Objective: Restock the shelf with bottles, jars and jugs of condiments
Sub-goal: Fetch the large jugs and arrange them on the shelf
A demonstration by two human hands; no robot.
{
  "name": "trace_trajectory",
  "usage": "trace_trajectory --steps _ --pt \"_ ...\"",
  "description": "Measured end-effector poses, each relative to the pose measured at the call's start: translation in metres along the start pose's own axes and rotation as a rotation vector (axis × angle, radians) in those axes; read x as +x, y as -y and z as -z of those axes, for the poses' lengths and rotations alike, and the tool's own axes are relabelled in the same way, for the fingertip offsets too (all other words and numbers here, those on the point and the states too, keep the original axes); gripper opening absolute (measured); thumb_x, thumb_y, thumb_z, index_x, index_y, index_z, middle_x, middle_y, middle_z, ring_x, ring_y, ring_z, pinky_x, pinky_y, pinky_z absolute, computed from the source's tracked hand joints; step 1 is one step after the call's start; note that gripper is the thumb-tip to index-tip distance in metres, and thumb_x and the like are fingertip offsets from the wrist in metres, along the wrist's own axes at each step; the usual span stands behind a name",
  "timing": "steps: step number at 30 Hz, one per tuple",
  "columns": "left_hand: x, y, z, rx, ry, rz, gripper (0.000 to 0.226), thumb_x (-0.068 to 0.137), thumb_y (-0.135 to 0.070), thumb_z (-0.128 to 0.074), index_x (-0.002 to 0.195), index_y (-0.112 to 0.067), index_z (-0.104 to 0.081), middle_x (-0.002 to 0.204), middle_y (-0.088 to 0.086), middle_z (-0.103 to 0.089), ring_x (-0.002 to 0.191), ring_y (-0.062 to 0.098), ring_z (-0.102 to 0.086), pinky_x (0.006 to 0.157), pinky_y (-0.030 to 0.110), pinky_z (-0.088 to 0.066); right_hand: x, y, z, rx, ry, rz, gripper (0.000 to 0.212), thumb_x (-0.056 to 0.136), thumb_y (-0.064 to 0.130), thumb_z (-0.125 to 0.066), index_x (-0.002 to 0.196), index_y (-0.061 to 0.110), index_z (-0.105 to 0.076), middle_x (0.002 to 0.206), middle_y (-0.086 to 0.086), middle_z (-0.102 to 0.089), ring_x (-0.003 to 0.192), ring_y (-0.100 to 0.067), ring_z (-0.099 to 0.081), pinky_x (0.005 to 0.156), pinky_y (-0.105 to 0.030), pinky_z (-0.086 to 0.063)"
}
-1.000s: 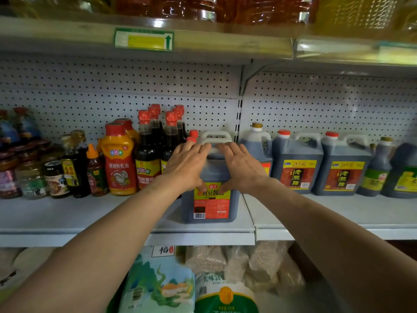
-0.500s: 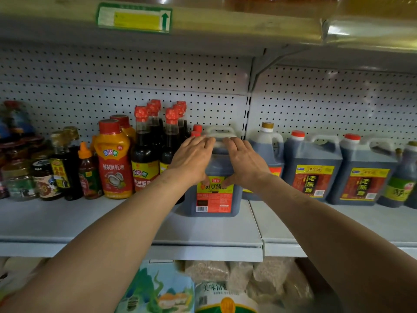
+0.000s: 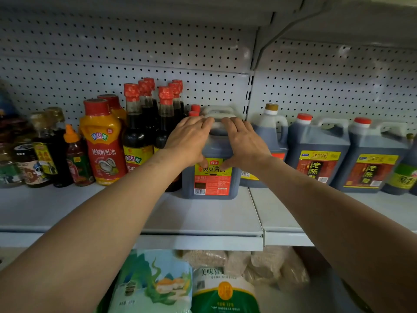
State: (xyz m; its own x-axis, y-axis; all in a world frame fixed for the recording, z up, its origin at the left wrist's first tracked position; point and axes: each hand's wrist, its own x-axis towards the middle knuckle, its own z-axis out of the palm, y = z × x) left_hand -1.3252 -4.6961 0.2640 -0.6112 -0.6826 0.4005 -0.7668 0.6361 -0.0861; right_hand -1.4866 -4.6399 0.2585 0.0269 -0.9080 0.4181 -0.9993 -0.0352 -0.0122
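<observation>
The left hand (image 3: 190,141) lies flat on the jug (image 3: 212,175), fingers straight. The jug stands on the shelf (image 3: 203,215) between bottles (image 3: 137,132) and more jugs; full, likely heavy, rigid; lift by its top handle. The right hand (image 3: 242,143) presses likewise.

This is a shop, a grocery aisle. A grey metal shelf (image 3: 203,222) backed by pegboard (image 3: 135,53) carries rows of identical labelled goods: red-capped sauce bottles (image 3: 137,132) on the shelf's left part, dark vinegar jugs (image 3: 316,154) with barcodes on its right. Below the shelf lie printed rice bags (image 3: 153,283).
</observation>
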Motion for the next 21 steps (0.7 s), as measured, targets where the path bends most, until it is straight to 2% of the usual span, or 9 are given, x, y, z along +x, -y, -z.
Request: trace_trajectory --steps 10,15,19,21 --pt "-0.001 0.003 -0.004 0.001 -0.021 -0.035 0.126 0.059 -0.044 -0.092 0.154 -0.012 -0.016 0.161 0.006 -0.026 0.15 0.023 -0.016 0.122 0.034 -0.006 -0.003 0.009 0.0 -0.035 0.022 -0.078 0.13 0.058 0.038 -0.095 0.157 0.014 -0.015 0.155 -0.004 -0.028 0.141 -0.027 -0.028 0.111 -0.037 -0.038" --pt "-0.004 0.007 -0.011 0.076 -0.091 -0.086 0.114 0.075 -0.033 -0.082 0.158 -0.009 -0.006 0.164 0.008 -0.017 0.153 0.023 -0.008 0.122 0.036 0.003 -0.005 0.019 0.004 -0.096 0.039 -0.159 0.133 0.063 0.043 -0.092 0.159 0.019 -0.004 0.164 0.001 -0.016 0.15 -0.024 -0.017 0.112 -0.041 -0.041" --pt "-0.013 0.008 -0.02 0.074 -0.146 -0.096 0.105 0.085 -0.028 -0.073 0.158 -0.009 0.0 0.166 0.009 -0.009 0.154 0.024 0.001 0.122 0.039 0.008 -0.017 0.031 0.007 -0.149 0.048 -0.254 0.132 0.07 0.042 -0.088 0.16 0.018 0.006 0.169 -0.001 0.0 0.154 -0.024 -0.009 0.117 -0.044 -0.034" --pt "-0.025 0.006 -0.022 0.023 -0.193 -0.085 0.099 0.089 -0.028 -0.067 0.159 -0.012 0.001 0.167 0.009 -0.002 0.154 0.025 0.005 0.123 0.041 0.008 -0.036 0.036 0.007 -0.118 0.023 -0.308 0.129 0.072 0.041 -0.087 0.16 0.019 0.004 0.168 -0.005 -0.001 0.154 -0.027 -0.011 0.117 -0.045 -0.033"
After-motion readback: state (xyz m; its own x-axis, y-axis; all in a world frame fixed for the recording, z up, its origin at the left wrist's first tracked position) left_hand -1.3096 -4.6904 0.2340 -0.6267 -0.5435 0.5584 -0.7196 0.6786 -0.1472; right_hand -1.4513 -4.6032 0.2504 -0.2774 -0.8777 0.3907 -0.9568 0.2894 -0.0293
